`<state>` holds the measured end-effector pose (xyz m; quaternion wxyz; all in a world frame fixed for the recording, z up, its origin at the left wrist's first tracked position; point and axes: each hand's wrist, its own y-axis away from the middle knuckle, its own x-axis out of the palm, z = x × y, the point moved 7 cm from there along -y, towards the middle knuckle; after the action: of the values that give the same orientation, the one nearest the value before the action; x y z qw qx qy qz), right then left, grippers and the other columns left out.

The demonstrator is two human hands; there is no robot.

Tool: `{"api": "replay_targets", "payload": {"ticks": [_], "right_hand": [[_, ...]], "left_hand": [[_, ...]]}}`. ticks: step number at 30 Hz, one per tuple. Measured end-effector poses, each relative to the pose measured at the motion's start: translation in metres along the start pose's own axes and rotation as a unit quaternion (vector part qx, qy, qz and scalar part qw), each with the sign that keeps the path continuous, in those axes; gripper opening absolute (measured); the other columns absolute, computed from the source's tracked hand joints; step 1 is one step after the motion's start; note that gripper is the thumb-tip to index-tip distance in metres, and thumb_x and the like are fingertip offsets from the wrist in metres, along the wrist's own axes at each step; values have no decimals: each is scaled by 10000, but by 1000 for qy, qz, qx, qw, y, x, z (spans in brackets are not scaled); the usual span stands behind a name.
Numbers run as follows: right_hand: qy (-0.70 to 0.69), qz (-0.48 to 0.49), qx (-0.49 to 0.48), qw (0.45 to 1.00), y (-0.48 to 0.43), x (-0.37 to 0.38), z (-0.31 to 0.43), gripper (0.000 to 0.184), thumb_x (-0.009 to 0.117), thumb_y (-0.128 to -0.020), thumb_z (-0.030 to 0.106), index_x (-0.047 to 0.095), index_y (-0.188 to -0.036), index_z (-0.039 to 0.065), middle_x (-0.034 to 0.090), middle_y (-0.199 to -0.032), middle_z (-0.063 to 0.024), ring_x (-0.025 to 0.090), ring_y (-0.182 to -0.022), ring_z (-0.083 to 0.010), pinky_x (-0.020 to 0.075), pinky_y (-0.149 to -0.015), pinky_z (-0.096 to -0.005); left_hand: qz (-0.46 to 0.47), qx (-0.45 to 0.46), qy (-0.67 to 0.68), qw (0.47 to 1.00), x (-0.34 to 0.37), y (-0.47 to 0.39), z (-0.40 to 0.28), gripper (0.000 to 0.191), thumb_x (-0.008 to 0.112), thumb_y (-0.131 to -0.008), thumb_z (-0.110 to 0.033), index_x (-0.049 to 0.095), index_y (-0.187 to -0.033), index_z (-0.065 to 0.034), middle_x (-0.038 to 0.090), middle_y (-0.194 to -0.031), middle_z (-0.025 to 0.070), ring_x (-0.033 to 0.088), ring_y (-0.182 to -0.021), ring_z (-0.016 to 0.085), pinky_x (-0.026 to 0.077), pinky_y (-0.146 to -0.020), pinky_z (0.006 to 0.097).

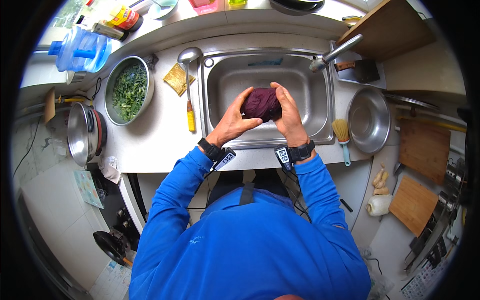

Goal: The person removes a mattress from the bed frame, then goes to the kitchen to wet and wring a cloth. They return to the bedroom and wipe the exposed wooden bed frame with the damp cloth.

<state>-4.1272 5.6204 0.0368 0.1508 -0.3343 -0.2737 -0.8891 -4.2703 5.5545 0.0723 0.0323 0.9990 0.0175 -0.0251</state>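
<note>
A bunched, dark maroon cloth (261, 104) is held between my two hands over the stainless steel sink (232, 86). On its left side my left hand (238, 118) grips it, the thumb along the lower edge. My right hand (288, 114) presses against the right side, fingers over the top. Parts of the cloth are hidden behind the fingers. The basin beneath shows bare metal, with a blue strip (265, 62) on its far wall. A faucet (333, 54) reaches in from the upper right.
Left of the sink lie a ladle (188, 75), a gold scouring pad (178, 79) and a metal bowl (150, 92) of chopped greens. To the right are a brush (341, 131), a steel basin (369, 120) and a cleaver (365, 71) on a white tray. A blue water jug (84, 48) stands upper left.
</note>
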Motion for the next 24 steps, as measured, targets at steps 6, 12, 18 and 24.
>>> {"api": "replay_targets", "payload": {"ticks": [6, 12, 18, 24], "right_hand": [[141, 104, 2, 985, 21, 32, 26, 790, 774, -895, 108, 336, -1535, -42, 548, -1376, -159, 583, -1237, -231, 503, -1063, -366], [394, 119, -129, 902, 36, 54, 59, 657, 737, -891, 94, 457, -1467, -51, 603, -1340, -149, 585, -1228, -211, 469, -1067, -330], [463, 78, -196, 861, 48, 53, 83, 452, 693, -942, 184, 587, -1318, -43, 666, -1191, -101, 625, -1060, -165, 501, -967, -300], [317, 91, -156, 931, 52, 54, 100, 387, 594, -1055, 352, 658, -1144, -19, 678, -1005, -32, 609, -923, -99, 509, -836, -248]], "left_hand": [[-46, -75, 119, 989, -19, 11, -8, 541, 732, -942, -166, 514, -1393, 40, 665, -1193, 119, 658, -1071, 184, 554, -941, 325], [-78, -121, 218, 965, -23, 11, -18, 473, 491, -1088, -394, 574, -1335, 1, 691, -1178, 95, 676, -1031, 163, 567, -880, 324], [-88, -203, 358, 907, -22, 17, -34, 590, 311, -1109, -505, 565, -1369, -39, 666, -1317, 107, 663, -1151, 242, 517, -1028, 391], [-9, -192, 520, 832, -4, 20, -62, 686, 292, -1091, -568, 499, -1448, -21, 565, -1460, 146, 540, -1331, 287, 383, -1175, 433]]}}
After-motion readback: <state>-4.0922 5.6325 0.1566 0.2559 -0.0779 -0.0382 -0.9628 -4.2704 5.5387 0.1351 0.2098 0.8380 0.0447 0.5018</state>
